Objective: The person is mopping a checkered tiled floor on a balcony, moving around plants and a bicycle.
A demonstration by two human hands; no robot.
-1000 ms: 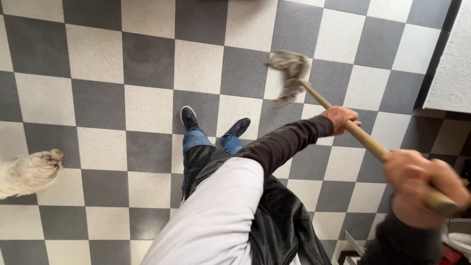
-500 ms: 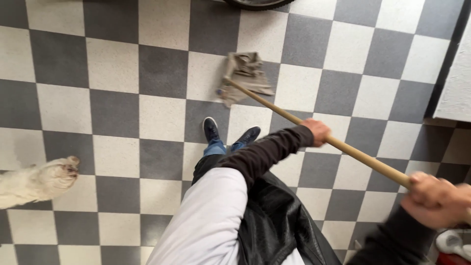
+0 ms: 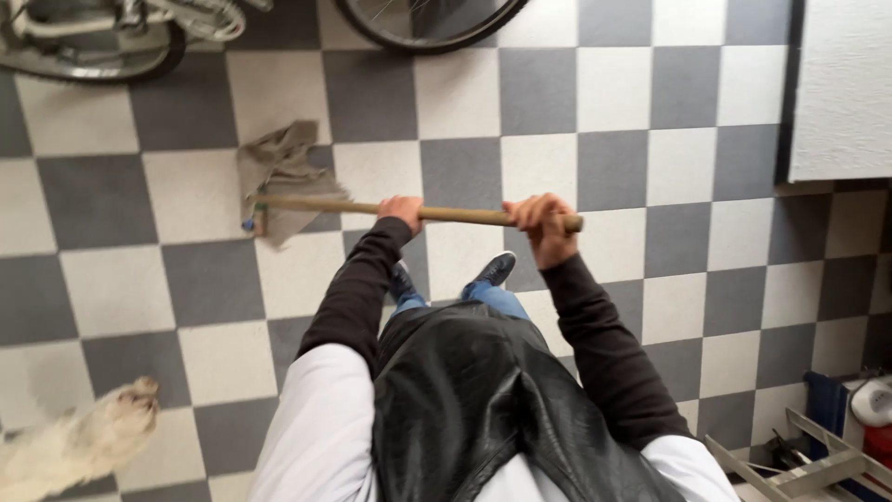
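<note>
**Mop swung across to the left, handle now level in front of the body**

The long wooden mop handle (image 3: 418,213) has come round from the right-hand side, where it slanted away a second ago, and now lies nearly straight across the view, in front of the person's body. Its grey cloth mop head (image 3: 283,177) has travelled with it: it was on the tiles ahead and to the right of the dark shoes (image 3: 495,269), and now it lies spread on the grey-and-white chequered tile floor (image 3: 650,167) well to the left, near the bicycle wheels (image 3: 423,23) at the top of the view.

The left hand (image 3: 401,210) is clenched round the handle about midway along. The right hand (image 3: 542,218) is closed round the handle close to its free end (earlier it sat low and near the camera, blurred). Both arms now reach forward, roughly side by side.

Judging from that sweep, the cloth has been drawn sideways across the tiles in front of the feet, so the stroke looks to be at its left extreme.

The small white fluffy dog (image 3: 79,451) has stayed at the lower left, well apart from the mop head. A white cabinet (image 3: 841,88) stands at the upper right.
</note>
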